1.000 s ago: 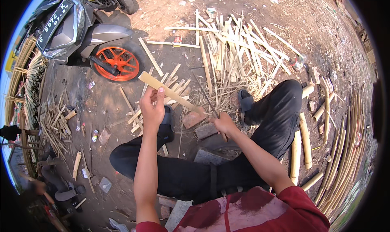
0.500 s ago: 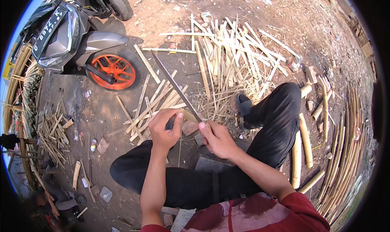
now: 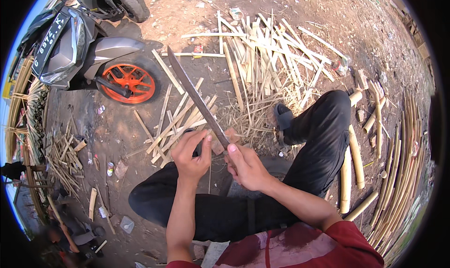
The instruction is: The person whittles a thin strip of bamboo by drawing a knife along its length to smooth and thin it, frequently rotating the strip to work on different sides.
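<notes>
A long machete point(image 3: 194, 97) has its dark blade pointing up and to the left. My right hand point(image 3: 247, 166) is wrapped round its handle, which the fingers mostly cover. Left of the blade's lower end, my left hand point(image 3: 191, 155) is closed with thumb and forefinger pinching a short, thin bamboo strip point(image 3: 210, 135). Little of that strip shows, seen nearly edge-on and partly behind the blade. Both hands are above my legs, with several split bamboo slats point(image 3: 180, 122) on the ground beyond them.
Beyond my feet lies a heap of bamboo slats and shavings point(image 3: 265, 64). A parked motorcycle point(image 3: 126, 83) is at the upper left. Bamboo pieces point(image 3: 346, 181) and long bamboo poles point(image 3: 398, 174) lie on the right. Another person point(image 3: 70, 235) is at the lower left.
The machete has shifted slightly left, with its broad side turned more into view. The bamboo strip has turned nearly edge-on; my left hand has barely moved.
</notes>
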### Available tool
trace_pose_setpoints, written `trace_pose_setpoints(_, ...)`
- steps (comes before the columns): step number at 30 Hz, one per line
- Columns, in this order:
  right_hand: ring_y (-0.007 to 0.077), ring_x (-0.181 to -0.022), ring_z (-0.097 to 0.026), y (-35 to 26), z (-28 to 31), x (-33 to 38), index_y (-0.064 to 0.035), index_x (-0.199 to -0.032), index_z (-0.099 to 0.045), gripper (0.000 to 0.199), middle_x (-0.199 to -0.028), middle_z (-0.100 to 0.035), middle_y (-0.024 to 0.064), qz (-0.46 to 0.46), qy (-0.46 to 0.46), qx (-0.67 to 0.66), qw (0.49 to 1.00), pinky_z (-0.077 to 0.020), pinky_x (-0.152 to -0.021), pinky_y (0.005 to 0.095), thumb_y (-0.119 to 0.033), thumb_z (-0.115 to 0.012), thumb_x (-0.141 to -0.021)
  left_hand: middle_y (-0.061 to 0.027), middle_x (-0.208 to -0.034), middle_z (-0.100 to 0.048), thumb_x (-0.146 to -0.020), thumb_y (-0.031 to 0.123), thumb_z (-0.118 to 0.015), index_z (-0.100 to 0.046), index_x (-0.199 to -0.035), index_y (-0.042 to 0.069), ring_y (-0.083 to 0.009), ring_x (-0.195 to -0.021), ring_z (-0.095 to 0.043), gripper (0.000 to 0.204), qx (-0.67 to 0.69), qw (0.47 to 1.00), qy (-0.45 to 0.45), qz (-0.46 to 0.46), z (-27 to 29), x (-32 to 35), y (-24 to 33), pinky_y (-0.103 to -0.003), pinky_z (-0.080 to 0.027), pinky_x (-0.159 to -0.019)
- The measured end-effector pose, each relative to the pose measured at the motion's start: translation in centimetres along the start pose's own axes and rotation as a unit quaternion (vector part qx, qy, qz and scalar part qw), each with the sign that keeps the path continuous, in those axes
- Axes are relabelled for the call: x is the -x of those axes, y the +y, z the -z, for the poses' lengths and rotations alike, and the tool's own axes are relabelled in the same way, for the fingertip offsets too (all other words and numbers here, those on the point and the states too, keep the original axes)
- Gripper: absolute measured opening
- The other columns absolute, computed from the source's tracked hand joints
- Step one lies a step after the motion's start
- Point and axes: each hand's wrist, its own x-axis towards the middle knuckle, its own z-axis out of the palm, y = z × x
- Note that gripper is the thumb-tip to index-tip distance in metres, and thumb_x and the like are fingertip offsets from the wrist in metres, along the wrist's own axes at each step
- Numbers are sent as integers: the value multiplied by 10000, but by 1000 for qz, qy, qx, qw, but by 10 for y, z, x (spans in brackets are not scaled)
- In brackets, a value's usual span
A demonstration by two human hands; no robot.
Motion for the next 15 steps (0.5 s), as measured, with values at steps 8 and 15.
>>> trace_pose_setpoints(8,425,-710,-637,34,14,0,80,-920,-595,570,-709,-612,261,-15,20,113,993,-463,-678,519,-429,-399,-1087,-167,-872,-709,-860,-26,-730,-704,-980,-48,-289,-764,-699,125,-45,999,22,-17,-11,9,4,-361,-542,-675)
trace_pose_setpoints(15,521,-810,-642,133,42,-19,100,-886,-609,648,-776,-630,339,-109,19,197,974,-470,-729,563,-486,-399,-1068,-169,-899,-697,-919,12,-691,-694,-1026,-78,-259,-778,-687,140,-85,996,24,-11,-11,10,-4,-349,-527,-665)
